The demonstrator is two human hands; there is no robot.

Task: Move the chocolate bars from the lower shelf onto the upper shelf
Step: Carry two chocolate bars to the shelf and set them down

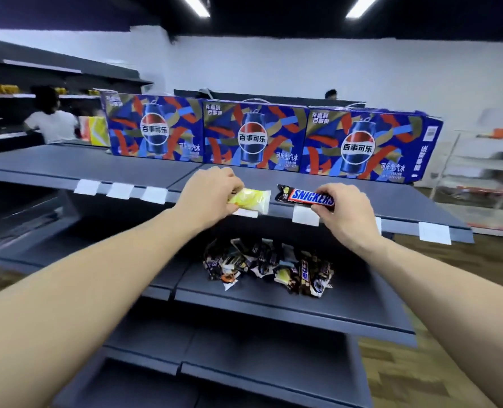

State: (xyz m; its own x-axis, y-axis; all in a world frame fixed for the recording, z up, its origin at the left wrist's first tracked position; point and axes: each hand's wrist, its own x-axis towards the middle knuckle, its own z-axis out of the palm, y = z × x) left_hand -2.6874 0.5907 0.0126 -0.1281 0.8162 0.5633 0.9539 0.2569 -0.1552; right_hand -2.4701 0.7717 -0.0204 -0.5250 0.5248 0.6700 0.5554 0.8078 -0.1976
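My left hand grips a yellow-white wrapped bar at the front edge of the upper shelf. My right hand pinches the right end of a dark Snickers bar lying along the same front edge. On the lower shelf, below both hands, sits a loose pile of several chocolate bars in dark and pale wrappers.
Three blue Pepsi cartons stand in a row at the back of the upper shelf. White price tags hang along its front rail. A person in a white shirt stands far left by other shelving. More shelves lie below.
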